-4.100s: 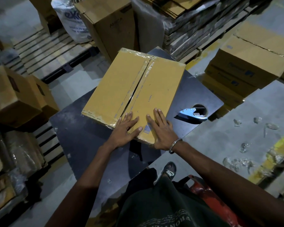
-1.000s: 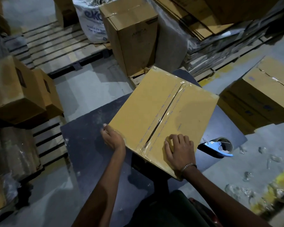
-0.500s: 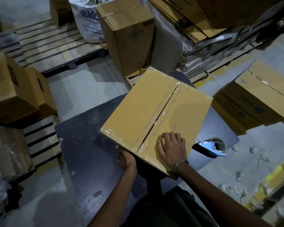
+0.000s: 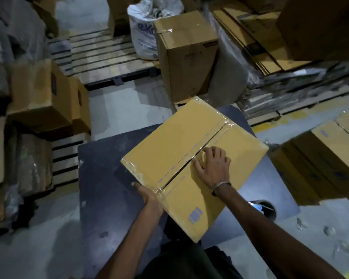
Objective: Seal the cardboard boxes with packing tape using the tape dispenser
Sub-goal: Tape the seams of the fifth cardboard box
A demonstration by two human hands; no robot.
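A yellow-brown cardboard box (image 4: 169, 146) lies skewed on a dark table (image 4: 101, 168), its flaps closed and clear tape shining along the centre seam (image 4: 216, 133). My left hand (image 4: 149, 198) holds the box at its near edge by the seam's end; the fingers are hidden under the box. On top, just right of the seam, rests my right hand (image 4: 212, 168) with bent fingers pressing down. The blue tape dispenser (image 4: 267, 208) lies on the table's right corner, partly hidden behind my right forearm.
An upright taped carton (image 4: 187, 57) and a white sack (image 4: 143, 31) stand beyond the table. Cartons (image 4: 38, 91) are stacked at left beside a wooden pallet (image 4: 101, 57). More cartons (image 4: 330, 158) sit at right, and flattened cardboard (image 4: 260, 47) lies at back right.
My left hand went from the box's left corner to its near edge under the seam. My right hand slid further up beside the seam. The box turned slightly.
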